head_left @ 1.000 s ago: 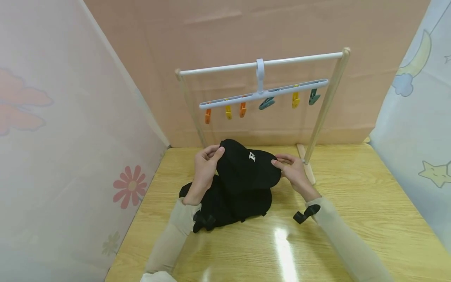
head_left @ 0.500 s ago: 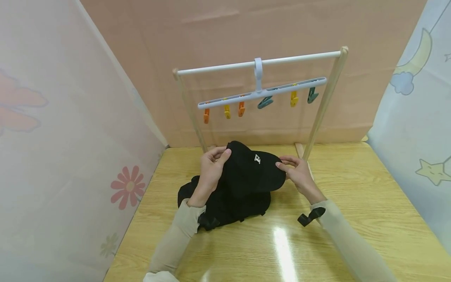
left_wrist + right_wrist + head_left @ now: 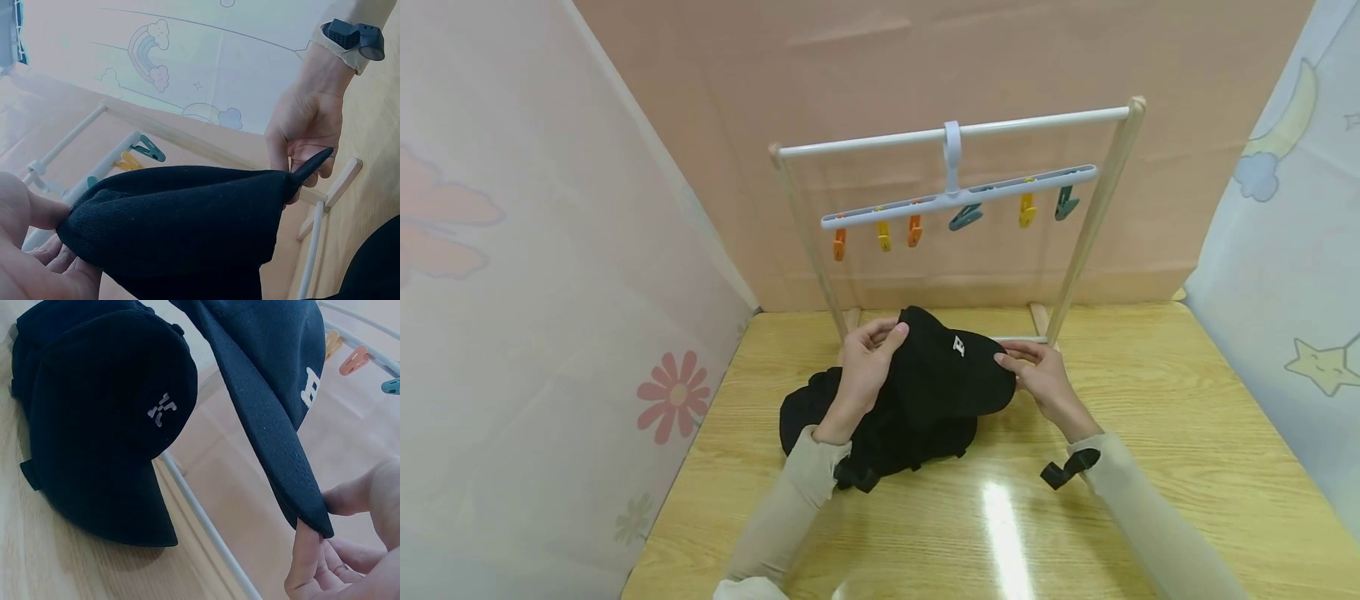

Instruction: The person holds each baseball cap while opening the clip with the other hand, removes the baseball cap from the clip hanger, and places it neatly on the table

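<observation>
A black cap with a white letter on its front is held up between both hands. At its crown side, the left hand pinches the cloth between thumb and fingers. The right hand pinches the edge of the brim, as the right wrist view shows up close. Behind and below lies another black cap with a small white emblem, on the table. More black cloth lies at its left; in the head view the left arm and the held cap partly hide it.
Beyond the caps stands a wooden rack with a white rail. From it hangs a pale blue hanger with several orange, yellow and green clips. Patterned sheets enclose the wooden table at left and right.
Both hands have carried the held cap a little to the right and slightly toward the wearer. The other black cap stays on the table, and both hands keep their grip.
</observation>
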`<state>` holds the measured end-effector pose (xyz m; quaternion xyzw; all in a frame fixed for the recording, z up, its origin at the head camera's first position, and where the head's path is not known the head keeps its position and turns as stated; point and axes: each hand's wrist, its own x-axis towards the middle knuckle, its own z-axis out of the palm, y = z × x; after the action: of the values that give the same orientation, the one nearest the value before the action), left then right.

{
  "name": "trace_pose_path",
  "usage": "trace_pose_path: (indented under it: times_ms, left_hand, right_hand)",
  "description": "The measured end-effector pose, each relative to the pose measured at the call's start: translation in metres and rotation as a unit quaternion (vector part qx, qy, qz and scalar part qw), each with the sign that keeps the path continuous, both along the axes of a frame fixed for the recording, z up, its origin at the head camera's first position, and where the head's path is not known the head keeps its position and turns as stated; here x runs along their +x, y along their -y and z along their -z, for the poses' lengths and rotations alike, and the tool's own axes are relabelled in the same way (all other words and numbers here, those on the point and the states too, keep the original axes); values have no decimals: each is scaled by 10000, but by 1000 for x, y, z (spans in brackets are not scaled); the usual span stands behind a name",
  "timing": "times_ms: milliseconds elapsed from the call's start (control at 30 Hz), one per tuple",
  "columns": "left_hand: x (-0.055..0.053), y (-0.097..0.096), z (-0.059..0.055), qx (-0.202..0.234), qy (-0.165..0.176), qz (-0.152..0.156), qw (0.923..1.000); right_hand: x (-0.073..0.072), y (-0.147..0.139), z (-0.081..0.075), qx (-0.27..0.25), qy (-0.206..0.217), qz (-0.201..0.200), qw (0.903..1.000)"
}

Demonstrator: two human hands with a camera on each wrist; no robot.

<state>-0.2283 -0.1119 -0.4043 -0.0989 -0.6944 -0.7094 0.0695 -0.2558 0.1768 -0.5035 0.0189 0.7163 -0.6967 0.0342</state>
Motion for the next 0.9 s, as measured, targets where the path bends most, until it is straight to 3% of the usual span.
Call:
trace_pose_path:
  times_ms: [567, 900]
  left_hand:
    - [0, -3, 7, -194, 53, 295, 9994]
    - [1, 4, 8, -781, 340, 458, 9953]
  right_hand:
    - [4, -6, 10, -39, 119, 17, 9999]
    - [7, -13, 18, -172, 28, 38, 9998]
